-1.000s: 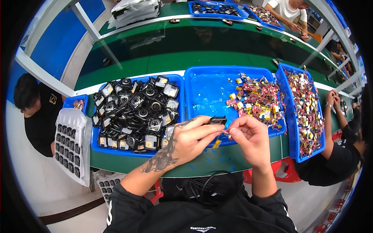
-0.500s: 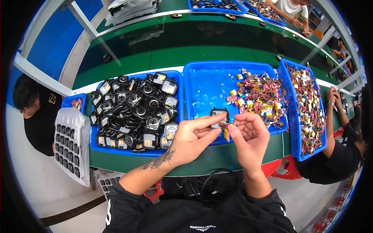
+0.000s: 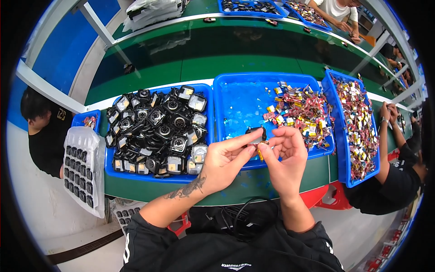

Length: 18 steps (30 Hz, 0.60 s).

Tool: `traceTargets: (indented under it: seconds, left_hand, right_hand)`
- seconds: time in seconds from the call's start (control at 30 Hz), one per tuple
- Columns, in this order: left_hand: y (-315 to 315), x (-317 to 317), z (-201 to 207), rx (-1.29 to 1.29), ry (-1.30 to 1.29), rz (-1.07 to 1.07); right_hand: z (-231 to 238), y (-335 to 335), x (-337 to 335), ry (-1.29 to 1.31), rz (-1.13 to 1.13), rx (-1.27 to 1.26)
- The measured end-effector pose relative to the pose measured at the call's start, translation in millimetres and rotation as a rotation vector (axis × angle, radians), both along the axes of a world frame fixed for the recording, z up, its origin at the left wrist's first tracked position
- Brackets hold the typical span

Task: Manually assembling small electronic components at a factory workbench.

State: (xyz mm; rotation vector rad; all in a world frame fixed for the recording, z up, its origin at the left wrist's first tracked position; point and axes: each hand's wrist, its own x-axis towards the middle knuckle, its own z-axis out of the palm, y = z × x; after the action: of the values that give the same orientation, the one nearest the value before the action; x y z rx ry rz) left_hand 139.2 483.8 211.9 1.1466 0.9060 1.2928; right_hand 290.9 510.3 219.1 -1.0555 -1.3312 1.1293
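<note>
My left hand (image 3: 225, 164) grips a black smartwatch case (image 3: 255, 134) between thumb and fingers, over the near edge of the middle blue tray (image 3: 235, 81). The case is tilted, so little of its grey inside shows. Against its near side, my right hand (image 3: 287, 158) pinches a small reddish circuit piece with a yellow part (image 3: 261, 152). The fingers hide whether that piece is still joined to the case. In the middle tray's right half lies a heap of red, yellow and white electronic parts (image 3: 301, 113).
To the left, a blue tray (image 3: 211, 97) is piled with black watch cases (image 3: 158, 124). A narrower blue tray (image 3: 345, 167) of small parts stands at right. A white tray of black pieces (image 3: 97, 181) leans at far left. Beyond runs a green belt (image 3: 204, 63); co-workers sit on both sides.
The watch case has tipped from facing up to nearly edge-on. My right hand has shifted slightly left, closer to my left hand, with the circuit piece still in its fingers.
</note>
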Motion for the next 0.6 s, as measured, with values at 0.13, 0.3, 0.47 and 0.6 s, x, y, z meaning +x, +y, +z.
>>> traceTargets:
  seconds: [0.13,0.3,0.47,0.6]
  left_hand:
    - [-1.7,4.9,0.8,-0.069,-0.116,0.012]
    - [-1.7,3.3,-0.7,-0.073,-0.152,0.025]
    - [3.1,5.1,-1.2,-0.113,-0.282,0.142]
    - [-0.8,1.0,-2.6,0.100,0.188,0.342]
  right_hand:
    - [-10.9,-2.3,-4.5,-0.016,-0.027,0.030]
    - [-9.7,-3.1,-9.5,-0.070,-0.016,0.033]
    - [0.9,21.4,-10.8,-0.358,0.123,0.303]
    - [22.8,126.0,-45.7,-0.356,0.297,0.132]
